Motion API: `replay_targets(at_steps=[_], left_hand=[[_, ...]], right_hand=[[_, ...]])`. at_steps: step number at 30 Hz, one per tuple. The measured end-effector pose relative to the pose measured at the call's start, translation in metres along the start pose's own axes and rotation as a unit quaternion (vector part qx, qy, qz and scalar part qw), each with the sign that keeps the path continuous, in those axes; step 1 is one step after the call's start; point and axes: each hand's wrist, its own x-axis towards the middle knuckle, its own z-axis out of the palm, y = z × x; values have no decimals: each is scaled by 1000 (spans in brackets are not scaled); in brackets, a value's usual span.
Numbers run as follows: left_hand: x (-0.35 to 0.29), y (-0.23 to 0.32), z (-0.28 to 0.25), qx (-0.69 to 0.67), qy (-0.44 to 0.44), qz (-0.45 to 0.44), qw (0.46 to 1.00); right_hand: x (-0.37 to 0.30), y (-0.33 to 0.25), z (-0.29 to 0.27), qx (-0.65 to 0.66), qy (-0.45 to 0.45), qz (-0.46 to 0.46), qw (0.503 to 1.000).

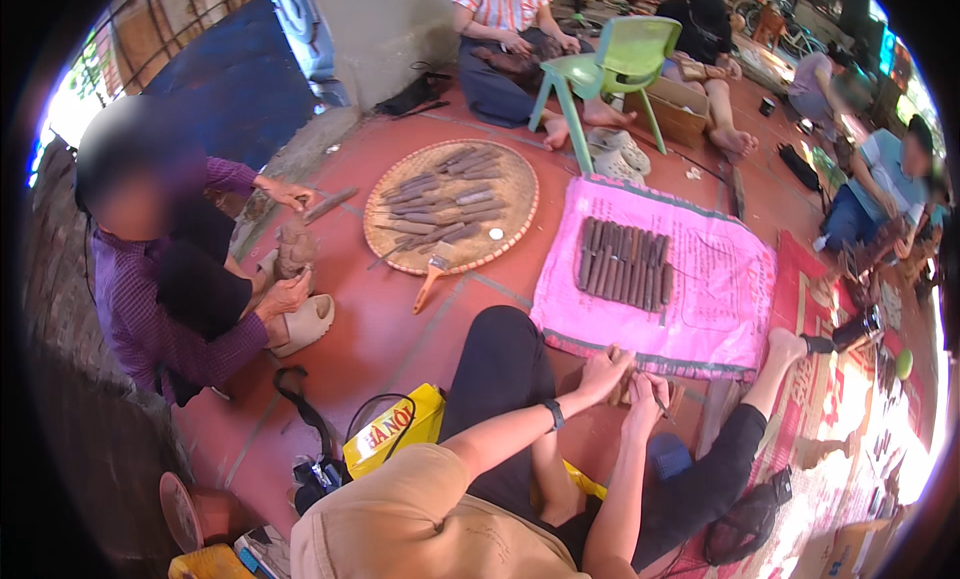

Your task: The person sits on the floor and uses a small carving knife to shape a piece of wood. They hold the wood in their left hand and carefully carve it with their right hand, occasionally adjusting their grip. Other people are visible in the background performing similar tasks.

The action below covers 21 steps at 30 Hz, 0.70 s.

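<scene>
Brown piece [628, 387], between left fingers [620, 362] and right fingers [654, 385]

Pink sack [722, 279], dark brown sticks [625, 264]

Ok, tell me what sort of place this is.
Probably a craft workshop, perhaps for carving: slender brown tool-like sticks lie side by side on a pink sack, more on a round woven tray, and a person in purple holds a rough brown piece.

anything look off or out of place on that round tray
Nothing looks spilled. The brush sits askew at the woven tray's near rim, its handle sticking out past the edge. A round white object also stands out beside the brown pieces; I can't tell what it is.
</scene>
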Motion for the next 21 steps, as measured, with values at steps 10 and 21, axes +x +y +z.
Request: replay_targets(at_steps=[10,21], left_hand=[[13,-11,6,-135,-18,-40,990],[17,-13,6,-125,-69,-11,990]], right_hand=[[4,-3,8,-172,4,-110,979],[9,6,1,-140,26,-151,978]])
